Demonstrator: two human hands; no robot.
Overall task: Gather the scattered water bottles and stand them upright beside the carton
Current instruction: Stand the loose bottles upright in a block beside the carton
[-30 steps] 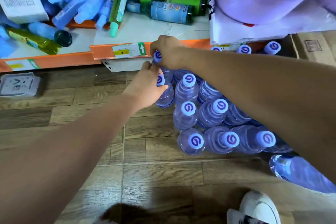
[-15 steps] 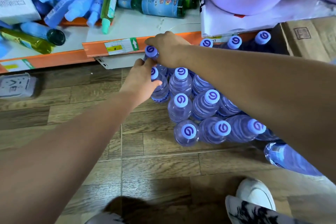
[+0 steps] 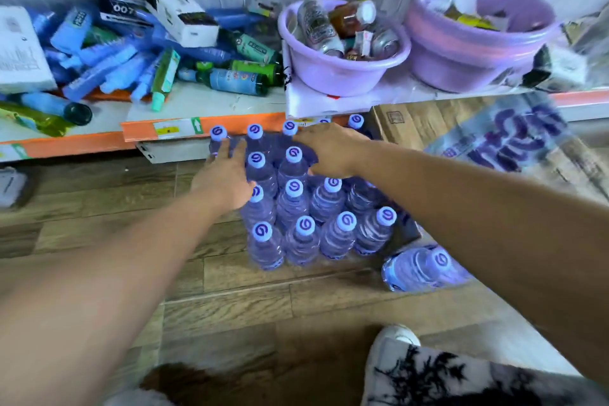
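Bottles of water with pale purple caps stand upright in a tight block on the wooden floor, the back row tucked just under the orange front edge of a low shelf. The brown carton sits on the floor just to the right of that back row, partly under the shelf. The left hand lies against the left side of the block, its fingers straight and spread along the bottles there, with nothing gripped. The right hand reaches in from the right, palm down over the rear bottles, the fingers stretched out flat across their tops rather than curled (the fingertips end near a cap in the back row). One more bottle lies on its side on the floor, near the front right corner of the block and apart from it. A blurred plastic-wrapped pack with purple print lies to the right of the carton. On the shelf are two purple basins: the nearer basin holds cans and small bottles, and the farther basin stands to its right. Blue tubes, green bottles and small boxes are heaped on the shelf's left part. A white shoe shows at the bottom edge.
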